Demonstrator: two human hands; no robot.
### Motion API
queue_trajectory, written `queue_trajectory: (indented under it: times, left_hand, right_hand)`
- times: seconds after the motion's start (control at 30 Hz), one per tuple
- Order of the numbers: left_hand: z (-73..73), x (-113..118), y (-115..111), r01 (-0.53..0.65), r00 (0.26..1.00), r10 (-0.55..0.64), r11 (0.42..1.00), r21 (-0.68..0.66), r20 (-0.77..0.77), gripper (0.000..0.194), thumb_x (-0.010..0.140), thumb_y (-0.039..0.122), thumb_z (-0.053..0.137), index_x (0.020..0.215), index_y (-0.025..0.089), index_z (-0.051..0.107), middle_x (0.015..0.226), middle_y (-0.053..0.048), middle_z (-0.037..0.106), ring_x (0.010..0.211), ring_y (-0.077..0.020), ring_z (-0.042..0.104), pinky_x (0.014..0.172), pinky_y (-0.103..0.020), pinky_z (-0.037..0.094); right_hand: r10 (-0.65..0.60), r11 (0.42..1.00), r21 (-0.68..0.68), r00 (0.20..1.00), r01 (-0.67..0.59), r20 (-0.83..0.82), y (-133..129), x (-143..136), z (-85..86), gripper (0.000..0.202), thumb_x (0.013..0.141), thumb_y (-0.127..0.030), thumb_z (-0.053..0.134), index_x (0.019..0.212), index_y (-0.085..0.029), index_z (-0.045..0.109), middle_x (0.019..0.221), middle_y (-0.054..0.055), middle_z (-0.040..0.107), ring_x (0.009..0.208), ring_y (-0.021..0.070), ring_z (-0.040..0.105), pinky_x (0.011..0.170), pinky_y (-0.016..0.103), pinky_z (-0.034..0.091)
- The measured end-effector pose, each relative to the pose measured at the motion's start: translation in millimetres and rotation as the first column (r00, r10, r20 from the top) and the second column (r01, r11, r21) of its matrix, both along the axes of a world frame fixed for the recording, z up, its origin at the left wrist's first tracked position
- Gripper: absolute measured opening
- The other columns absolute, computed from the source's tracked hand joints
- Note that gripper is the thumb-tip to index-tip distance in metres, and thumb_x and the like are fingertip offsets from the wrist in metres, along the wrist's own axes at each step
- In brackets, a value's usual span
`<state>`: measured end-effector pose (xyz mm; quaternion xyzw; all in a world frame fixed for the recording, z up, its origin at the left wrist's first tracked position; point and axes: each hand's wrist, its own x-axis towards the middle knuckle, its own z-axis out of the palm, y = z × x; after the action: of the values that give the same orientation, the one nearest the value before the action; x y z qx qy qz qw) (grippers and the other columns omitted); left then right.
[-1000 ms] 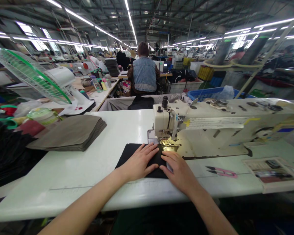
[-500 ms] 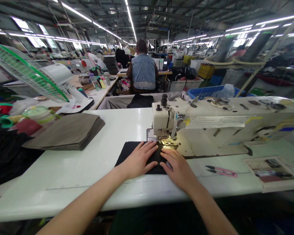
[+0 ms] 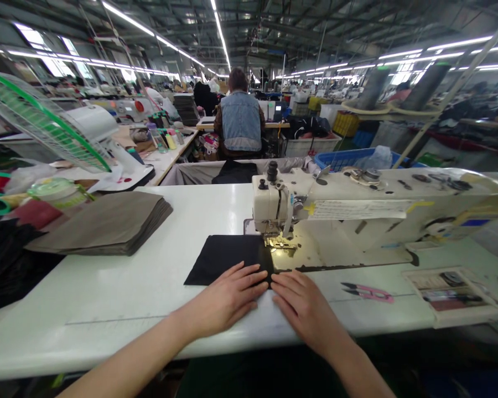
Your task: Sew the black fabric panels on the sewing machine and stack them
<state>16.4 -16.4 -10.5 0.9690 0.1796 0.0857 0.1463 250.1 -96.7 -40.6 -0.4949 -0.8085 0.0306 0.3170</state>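
A piece of black fabric (image 3: 228, 257) lies flat on the pale sewing table (image 3: 157, 298), its far right corner at the needle area of a cream sewing machine (image 3: 269, 199). On the fabric's near right corner rests my left hand (image 3: 236, 293), palm down with fingers stretched out. My right hand (image 3: 299, 298) lies flat just to the right, its fingertips at the fabric's right edge. The fingertips of both hands almost meet. Neither hand grasps anything that I can see.
Pink-handled thread snips (image 3: 369, 293) lie right of my right hand, beside a tray of small tools (image 3: 448, 293). A stack of grey-brown fabric pieces (image 3: 103, 224) sits at left, near a tilted fan (image 3: 45, 121). Ahead, a person in a denim vest (image 3: 240, 121) sits facing away.
Both hands have slid toward me along the fabric, to its near right corner. More of the black fabric shows now. The view has shifted slightly.
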Motion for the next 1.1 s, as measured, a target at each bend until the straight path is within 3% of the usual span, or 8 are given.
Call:
queue_trajectory:
  times: [0.27,0.5,0.7,1.0,1.1]
  left_hand:
    - [-4.3,6.3,47.5,-0.013,0.999,0.012,1.000,0.025,0.030,0.041,0.102,0.028,0.049,0.142,0.025,0.055,0.150,-0.008,0.053,0.143,-0.0260,0.044,0.120,-0.051,0.031]
    - [-5.5,13.3,79.4,-0.049,0.998,0.049,0.999,-0.014,0.044,0.042,0.102,0.028,0.047,0.143,0.026,0.055,0.151,-0.008,0.051,0.145,-0.0262,0.041,0.120,-0.052,0.029]
    - [-11.3,16.0,92.3,-0.099,0.993,0.099,0.995,-0.001,0.060,0.040,0.102,0.031,0.046,0.140,0.026,0.058,0.149,-0.008,0.054,0.143,-0.0263,0.043,0.119,-0.053,0.030]
    - [-11.3,16.4,86.2,-0.148,0.989,0.149,0.988,0.048,-0.009,0.042,0.103,0.033,0.044,0.144,0.024,0.053,0.153,-0.010,0.049,0.145,-0.0269,0.041,0.119,-0.055,0.029]
    - [-14.7,17.7,86.5,-0.228,0.973,0.230,0.970,0.087,-0.016,0.048,0.102,0.039,0.046,0.148,0.022,0.048,0.156,-0.012,0.044,0.148,-0.0285,0.035,0.120,-0.056,0.026]
  right_hand:
    - [-0.043,0.999,-0.015,0.999,0.043,0.018,47.7,-0.4,1.2,0.018,0.098,-0.023,0.057,0.108,-0.021,0.072,0.112,0.007,0.073,0.103,0.0247,0.064,0.094,0.045,0.052]
    - [-0.198,0.979,-0.032,0.975,0.202,0.101,69.2,-5.7,0.9,0.016,0.096,-0.027,0.061,0.106,-0.023,0.072,0.104,0.008,0.068,0.099,0.0267,0.063,0.085,0.043,0.051]
    - [-0.202,0.978,-0.037,0.976,0.205,0.077,67.0,-5.8,-0.1,0.019,0.095,-0.027,0.061,0.112,-0.023,0.070,0.105,0.009,0.067,0.099,0.0276,0.061,0.087,0.045,0.051]
    - [-0.152,0.988,-0.032,0.988,0.151,-0.023,43.6,-5.8,-11.1,0.030,0.093,-0.021,0.061,0.123,-0.019,0.063,0.123,0.012,0.065,0.116,0.0292,0.059,0.100,0.051,0.052]
    - [-0.160,0.987,-0.020,0.986,0.159,-0.039,39.7,-6.8,-15.6,0.034,0.094,-0.021,0.060,0.128,-0.019,0.060,0.128,0.013,0.064,0.120,0.0298,0.058,0.103,0.053,0.050]
